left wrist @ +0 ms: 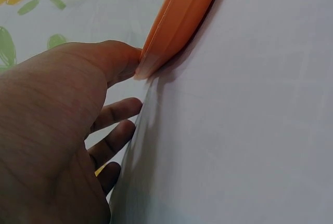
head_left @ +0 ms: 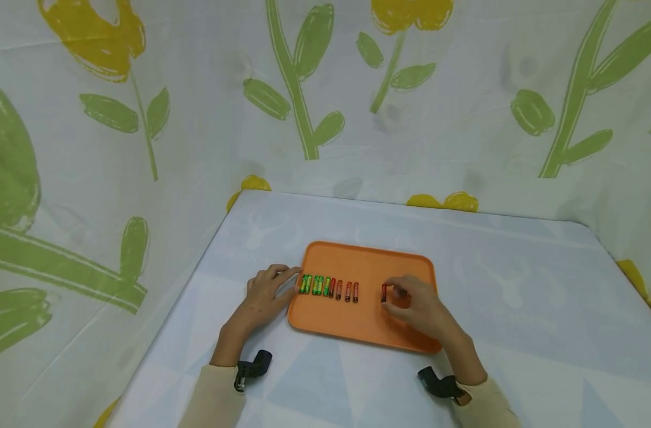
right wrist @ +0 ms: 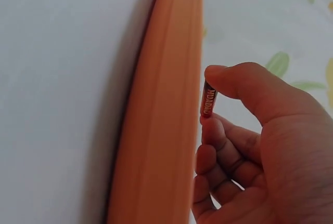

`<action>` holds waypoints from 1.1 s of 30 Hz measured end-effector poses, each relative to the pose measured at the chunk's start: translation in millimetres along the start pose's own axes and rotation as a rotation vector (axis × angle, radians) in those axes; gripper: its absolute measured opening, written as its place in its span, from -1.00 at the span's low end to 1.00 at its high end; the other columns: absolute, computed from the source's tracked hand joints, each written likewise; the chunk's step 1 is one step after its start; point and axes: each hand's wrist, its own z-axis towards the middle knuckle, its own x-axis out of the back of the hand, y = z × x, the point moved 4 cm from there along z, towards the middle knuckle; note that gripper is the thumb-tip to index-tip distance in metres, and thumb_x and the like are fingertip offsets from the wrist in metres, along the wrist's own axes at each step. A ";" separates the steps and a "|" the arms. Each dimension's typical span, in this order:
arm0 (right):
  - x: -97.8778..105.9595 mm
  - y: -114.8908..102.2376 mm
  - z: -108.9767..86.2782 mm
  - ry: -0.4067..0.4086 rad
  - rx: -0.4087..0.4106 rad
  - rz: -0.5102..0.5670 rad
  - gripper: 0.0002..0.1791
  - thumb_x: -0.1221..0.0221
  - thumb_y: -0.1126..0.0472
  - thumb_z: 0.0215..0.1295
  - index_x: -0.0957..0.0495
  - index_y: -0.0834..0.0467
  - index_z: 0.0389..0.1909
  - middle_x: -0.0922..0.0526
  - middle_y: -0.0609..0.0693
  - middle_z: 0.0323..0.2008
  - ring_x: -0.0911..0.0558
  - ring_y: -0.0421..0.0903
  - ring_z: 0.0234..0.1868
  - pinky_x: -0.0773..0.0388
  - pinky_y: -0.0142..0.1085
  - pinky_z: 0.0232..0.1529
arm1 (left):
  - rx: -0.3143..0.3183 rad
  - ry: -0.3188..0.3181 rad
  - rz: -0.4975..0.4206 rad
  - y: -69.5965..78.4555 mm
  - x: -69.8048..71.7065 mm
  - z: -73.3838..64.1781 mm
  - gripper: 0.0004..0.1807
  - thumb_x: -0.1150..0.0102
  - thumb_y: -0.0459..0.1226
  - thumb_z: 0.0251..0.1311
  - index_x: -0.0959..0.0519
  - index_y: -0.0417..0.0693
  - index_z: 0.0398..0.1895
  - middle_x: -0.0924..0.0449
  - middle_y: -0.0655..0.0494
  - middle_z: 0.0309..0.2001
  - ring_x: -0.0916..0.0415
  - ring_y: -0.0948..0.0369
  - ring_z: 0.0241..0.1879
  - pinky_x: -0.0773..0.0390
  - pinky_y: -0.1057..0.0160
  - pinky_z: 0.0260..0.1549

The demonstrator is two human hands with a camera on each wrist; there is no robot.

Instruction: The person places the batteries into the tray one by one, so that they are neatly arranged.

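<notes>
An orange tray point(head_left: 325, 324) carries a row of small batteries: several green ones point(head_left: 317, 285) at the left, several red ones point(head_left: 349, 291) to their right. Over the right part of the tray, my right hand point(head_left: 417, 306) pinches a single red battery point(right wrist: 209, 99) end to end, thumb on its dark end and a fingertip at the other. My left hand point(head_left: 266, 297) rests at the tray's left rim, its fingers loosely extended. In the left wrist view the thumb point(left wrist: 122, 57) touches the rim while the other fingers lie spread beside the table edge.
Under the tray is a table point(head_left: 325, 380) with a pale patterned cover. White fabric point(head_left: 197, 119) printed with green stems and yellow flowers hangs behind and at the sides. A black strap-on device point(head_left: 254, 364) sits on the left wrist, another point(head_left: 437, 383) on the right.
</notes>
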 end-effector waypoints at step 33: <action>-29.0 -6.0 15.4 -0.056 0.001 -0.020 -0.61 -0.44 0.10 0.18 -0.61 0.14 -0.03 -0.43 -0.16 -0.36 -0.42 -0.16 -0.30 -0.42 -0.31 -0.30 | 0.007 -0.006 -0.013 8.1 -3.5 -0.2 -0.49 -0.09 -0.06 0.47 -0.41 0.17 0.44 -0.35 0.05 0.27 -0.25 -0.03 0.21 -0.03 -0.19 0.23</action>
